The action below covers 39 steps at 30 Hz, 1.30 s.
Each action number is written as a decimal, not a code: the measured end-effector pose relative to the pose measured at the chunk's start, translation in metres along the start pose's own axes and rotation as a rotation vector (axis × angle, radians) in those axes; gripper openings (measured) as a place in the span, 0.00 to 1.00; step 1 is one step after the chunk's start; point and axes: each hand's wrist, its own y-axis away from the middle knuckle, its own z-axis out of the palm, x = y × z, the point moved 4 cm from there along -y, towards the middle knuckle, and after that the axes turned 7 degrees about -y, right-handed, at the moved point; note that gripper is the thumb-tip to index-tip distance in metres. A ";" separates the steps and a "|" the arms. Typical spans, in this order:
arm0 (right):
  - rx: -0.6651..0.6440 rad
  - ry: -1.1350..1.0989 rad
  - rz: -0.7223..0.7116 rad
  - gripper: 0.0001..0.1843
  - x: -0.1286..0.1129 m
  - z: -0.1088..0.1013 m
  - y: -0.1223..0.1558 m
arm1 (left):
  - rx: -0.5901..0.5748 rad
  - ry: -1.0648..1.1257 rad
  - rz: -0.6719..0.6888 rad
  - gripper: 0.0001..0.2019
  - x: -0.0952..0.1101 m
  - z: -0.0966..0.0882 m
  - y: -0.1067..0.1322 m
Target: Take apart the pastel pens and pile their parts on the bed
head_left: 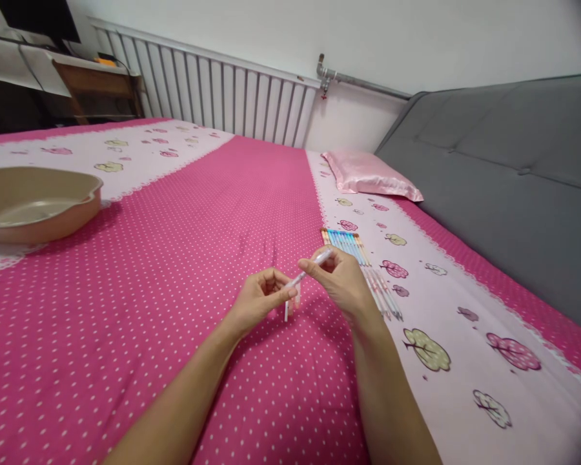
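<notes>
A slim, pale pen (297, 279) slants between my hands above the pink dotted part of the bed. My right hand (341, 281) pinches its upper end between thumb and fingers. At the lower end, my left hand (259, 300) closes thumb and fingers around the tip. Just below the left fingertips are a few pale, slender pieces (290, 309), partly hidden, and I cannot tell whether the hand touches them. Beyond the right hand lies a row of blue and orange pens (346, 242). Nearer, partly behind the right wrist, several whitish-pink pens (385, 297) lie side by side.
A beige plastic basin (39, 226) rests on the bed at the left. A pink satin pillow (370, 174) lies by the grey padded headboard (503, 155). At the back are a white radiator (223, 90) and a wooden desk (97, 87) with a dark monitor (39, 19).
</notes>
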 end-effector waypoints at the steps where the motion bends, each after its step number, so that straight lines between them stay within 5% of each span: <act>1: -0.007 -0.016 0.001 0.16 -0.001 0.000 0.000 | 0.013 -0.008 0.007 0.14 0.001 0.000 0.000; 6: -0.071 -0.208 -0.012 0.22 -0.007 -0.006 -0.001 | 0.074 -0.025 0.006 0.13 0.002 -0.004 0.000; 11: -0.037 -0.167 0.016 0.09 -0.005 -0.015 -0.001 | 0.209 -0.119 0.026 0.14 0.002 -0.013 -0.002; 16: -0.107 -0.128 0.016 0.26 -0.010 -0.015 0.003 | 0.236 -0.112 0.042 0.14 0.003 -0.016 -0.003; 19: -0.137 -0.110 0.008 0.18 -0.010 -0.014 0.004 | 0.232 -0.148 0.029 0.15 0.002 -0.016 -0.003; 27: -0.111 0.080 0.030 0.13 -0.003 -0.017 0.000 | 0.316 -0.271 0.069 0.13 0.005 -0.020 -0.001; 34: -0.085 0.500 0.056 0.29 -0.002 -0.020 0.003 | 0.333 -0.420 0.219 0.08 0.016 -0.018 0.003; 39: -0.026 0.467 0.121 0.26 0.004 -0.026 0.003 | 0.334 -0.454 0.221 0.09 0.014 -0.018 0.003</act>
